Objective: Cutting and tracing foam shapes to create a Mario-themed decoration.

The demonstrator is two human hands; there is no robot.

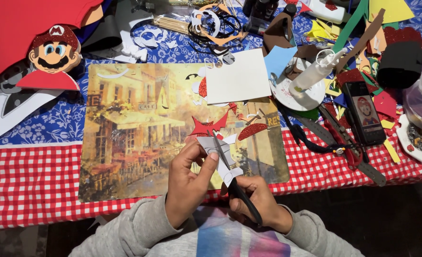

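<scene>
Item: grey paper cut-out, held for trimming over the picture placemat.

My left hand (pixel 188 183) pinches the grey paper cut-out (pixel 219 154) between thumb and fingers; my right hand (pixel 256 202) is curled through the black scissors (pixel 234 183), just beside it. The blades run up and left across the cut-out, whose long axis lies nearly along them. Red scraps (pixel 210 126) lie beyond, on the picture placemat (pixel 125 143).

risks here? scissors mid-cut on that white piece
1. The left hand pinches the white paper piece right beside the scissors blades; the thumb could get nicked.
2. The piece is small with narrow parts, so the cut by the right hand may tear it or stray.
3. Red scraps lie loose on the picture placemat; a sleeve could sweep them off.
</scene>
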